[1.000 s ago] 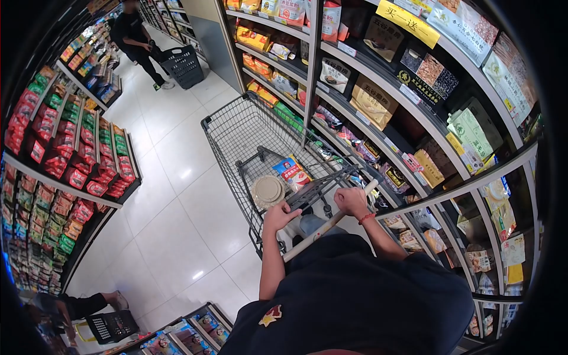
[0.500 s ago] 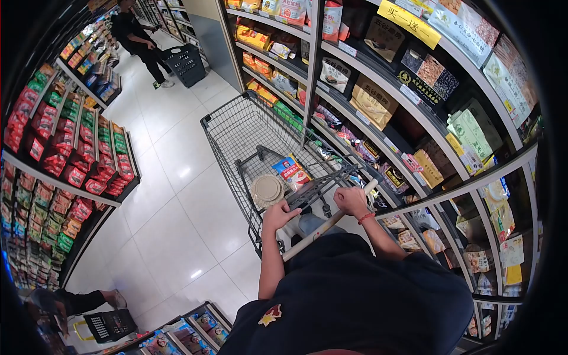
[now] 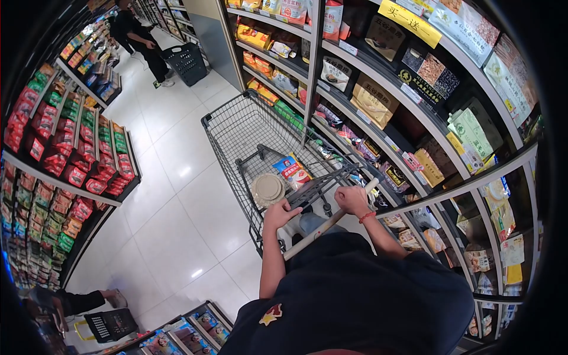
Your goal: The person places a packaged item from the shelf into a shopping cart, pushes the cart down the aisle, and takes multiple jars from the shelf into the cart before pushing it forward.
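Note:
A grey wire shopping cart (image 3: 228, 139) stands in front of me, its pale push handle (image 3: 313, 235) slanting across near my body. My right hand (image 3: 352, 200) is closed in a fist at the right part of the handle; what its fingers hold, if anything, is hidden. Over the cart's rear edge, my left hand (image 3: 279, 213) has its fingers curled down and its thumb pointing right; its grip is hidden too. Just ahead of that hand, inside the cart, sits a round beige lidded container (image 3: 267, 188). Beside it lies a red and blue food bag (image 3: 293, 170).
Shelves of packaged foods (image 3: 374, 102) run close along the cart's right side. Across the tiled aisle (image 3: 171, 219) is a rack of red and green packets (image 3: 77, 136). A person in black (image 3: 137, 38) stands ahead by a dark basket (image 3: 185, 64); another basket (image 3: 111, 325) is lower left.
The person ahead has shifted slightly, and another dark figure shows behind them. My hands and the cart have barely moved.

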`<state>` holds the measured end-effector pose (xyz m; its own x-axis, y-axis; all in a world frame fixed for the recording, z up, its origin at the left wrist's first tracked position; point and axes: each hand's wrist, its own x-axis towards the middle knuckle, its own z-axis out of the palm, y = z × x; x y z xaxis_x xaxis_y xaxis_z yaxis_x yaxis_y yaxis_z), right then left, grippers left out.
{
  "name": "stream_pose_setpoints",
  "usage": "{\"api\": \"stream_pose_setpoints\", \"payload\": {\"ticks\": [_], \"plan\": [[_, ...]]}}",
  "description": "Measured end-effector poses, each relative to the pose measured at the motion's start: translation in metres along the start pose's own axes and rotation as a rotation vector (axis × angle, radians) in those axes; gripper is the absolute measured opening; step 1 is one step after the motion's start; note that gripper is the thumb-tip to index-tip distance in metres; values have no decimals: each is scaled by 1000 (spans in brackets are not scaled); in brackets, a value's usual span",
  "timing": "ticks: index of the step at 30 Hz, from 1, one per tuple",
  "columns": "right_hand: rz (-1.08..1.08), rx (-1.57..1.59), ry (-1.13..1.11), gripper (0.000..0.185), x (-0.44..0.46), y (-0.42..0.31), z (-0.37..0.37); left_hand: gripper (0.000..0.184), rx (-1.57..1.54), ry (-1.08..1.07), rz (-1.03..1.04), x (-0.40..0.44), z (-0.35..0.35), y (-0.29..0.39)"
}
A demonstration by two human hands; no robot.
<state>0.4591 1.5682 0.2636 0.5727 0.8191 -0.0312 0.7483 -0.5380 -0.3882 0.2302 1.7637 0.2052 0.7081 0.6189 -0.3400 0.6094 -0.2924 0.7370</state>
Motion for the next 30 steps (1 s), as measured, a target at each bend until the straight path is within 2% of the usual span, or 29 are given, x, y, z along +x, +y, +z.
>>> {"api": "stream_pose_setpoints", "payload": {"ticks": [21, 23, 30], "plan": [[-16, 23, -7, 19, 1, 1, 0, 61, -3, -14, -22, -1, -2, 2], [-161, 95, 110, 13, 1, 8, 7, 61, -10, -10, -15, -1, 0, 0], [-189, 105, 115, 13, 1, 7, 4, 61, -7, -6, -12, -1, 0, -1]]}}
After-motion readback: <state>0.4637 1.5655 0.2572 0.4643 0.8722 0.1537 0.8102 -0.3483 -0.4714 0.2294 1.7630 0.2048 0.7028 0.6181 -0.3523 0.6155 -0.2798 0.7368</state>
